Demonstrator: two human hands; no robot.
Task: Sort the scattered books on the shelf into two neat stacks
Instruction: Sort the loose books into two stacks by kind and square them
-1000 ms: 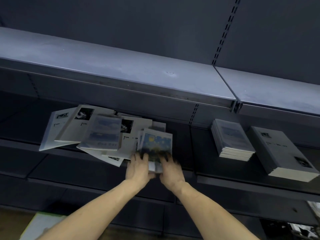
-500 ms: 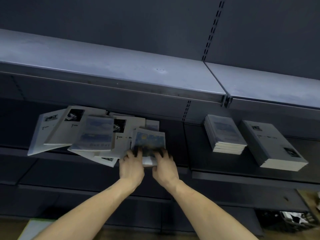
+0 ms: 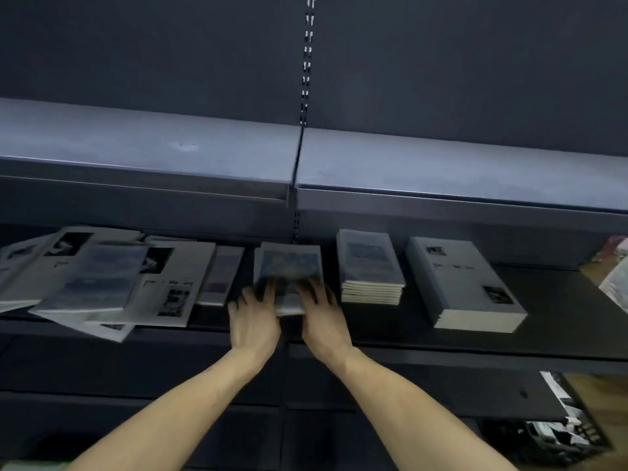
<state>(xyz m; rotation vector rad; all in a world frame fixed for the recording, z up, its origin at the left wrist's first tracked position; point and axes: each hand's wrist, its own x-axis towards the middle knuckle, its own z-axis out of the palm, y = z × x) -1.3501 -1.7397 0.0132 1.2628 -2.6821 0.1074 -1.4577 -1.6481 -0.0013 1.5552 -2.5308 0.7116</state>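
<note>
Both my hands hold a small bundle of blue-covered books point(image 3: 289, 266) at its near edge, over the middle of the dark shelf point(image 3: 560, 321). My left hand point(image 3: 255, 317) grips the bundle's left corner and my right hand point(image 3: 323, 317) grips its right corner, fingers on top. A messy pile of white and blue books point(image 3: 112, 283) sprawls on the left, some hanging over the shelf's front edge. To the right stand a neat stack of blue-covered books point(image 3: 370, 266) and a neat stack of larger white books point(image 3: 462, 283).
An upper shelf point(image 3: 153, 158) juts out just above the books. A slotted upright point(image 3: 306, 79) runs down the back panel. Lower right, a dark crate point(image 3: 560, 436) holds printed items. Pale objects point(image 3: 615, 266) show at the right edge.
My hands have carried the blue bundle to the right, away from the messy pile and closer to the neat blue stack. The camera has swung right too.
</note>
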